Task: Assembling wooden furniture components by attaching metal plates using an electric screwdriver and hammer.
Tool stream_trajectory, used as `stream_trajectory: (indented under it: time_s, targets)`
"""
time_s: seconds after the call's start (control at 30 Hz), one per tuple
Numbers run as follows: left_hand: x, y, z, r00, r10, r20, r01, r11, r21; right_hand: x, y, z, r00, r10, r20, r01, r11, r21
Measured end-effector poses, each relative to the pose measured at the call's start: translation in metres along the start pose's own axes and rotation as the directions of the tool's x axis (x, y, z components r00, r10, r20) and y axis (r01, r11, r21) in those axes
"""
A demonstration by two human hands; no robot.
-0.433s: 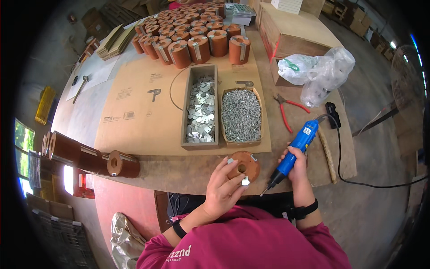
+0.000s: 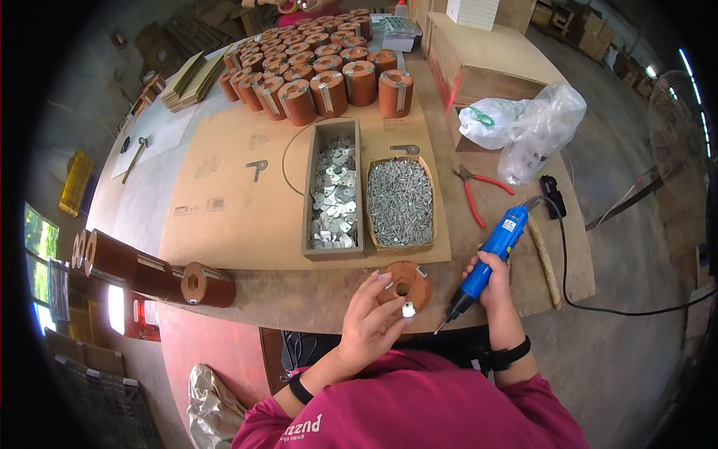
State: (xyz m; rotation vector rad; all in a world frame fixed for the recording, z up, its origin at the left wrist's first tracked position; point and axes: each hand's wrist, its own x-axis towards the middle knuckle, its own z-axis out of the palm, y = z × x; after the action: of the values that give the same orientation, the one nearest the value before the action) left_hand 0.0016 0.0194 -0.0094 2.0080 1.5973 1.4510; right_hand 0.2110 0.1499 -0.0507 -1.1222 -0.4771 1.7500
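Note:
My right hand (image 2: 490, 280) is wrapped round a blue electric screwdriver (image 2: 495, 251). The tool's tip points down and left, at the table's near edge, apart from the workpiece. My left hand (image 2: 374, 314) lies on a reddish-brown cylinder with a hole in its middle (image 2: 415, 278), standing at that same edge. Its fingers are bent, with a small silvery metal plate (image 2: 408, 308) at the fingertips by the cylinder's near rim. Another metal clip (image 2: 422, 272) shows on the far right of the cylinder's top. How the fingers press underneath is hidden.
A wooden tray of metal plates (image 2: 307, 217) and a box of screws (image 2: 402, 206) stand ahead. Beyond are several brown cylinders (image 2: 327, 93) and another person's hands (image 2: 295, 6). Red-handled pliers (image 2: 473, 202), a wooden stick (image 2: 546, 262) and plastic bags (image 2: 523, 127) lie right; more cylinders (image 2: 208, 284) left.
My view has tilted slightly, so the table contents sit lower in the picture. Another person's hands have come into sight at the far end. Both my hands keep nearly the same pose.

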Motion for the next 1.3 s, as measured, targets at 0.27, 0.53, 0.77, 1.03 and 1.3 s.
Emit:
stream_trajectory:
  time_s: [0.27, 0.53, 0.77, 1.03, 1.3]
  targets:
    - [0.064, -0.019, -0.032, 1.0, 0.018, 0.007, -0.019, 0.991, 0.132, -0.001, -0.002, -0.002, 1.0, 0.003, -0.014, -0.003, 1.0, -0.007]
    - [0.122, -0.063, 0.003, 0.926, -0.193, 0.325, 0.037, 0.902, 0.43, 0.003, 0.001, 0.004, 1.0, 0.007, 0.0, -0.007, 1.0, 0.004]
    - [0.132, -0.081, 0.029, 0.893, -0.153, 0.422, -0.096, 0.854, 0.512, 0.004, 0.007, -0.004, 0.998, 0.062, 0.004, -0.062, 0.998, 0.027]
    - [0.132, -0.044, 0.016, 0.822, -0.305, 0.481, -0.104, 0.75, 0.653, 0.013, 0.013, -0.003, 0.999, -0.033, 0.007, 0.033, 0.998, -0.052]
    - [0.128, -0.062, 0.018, 0.887, -0.155, 0.435, -0.187, 0.741, 0.645, 0.022, 0.017, 0.002, 0.994, -0.111, -0.014, 0.112, 0.993, 0.043]
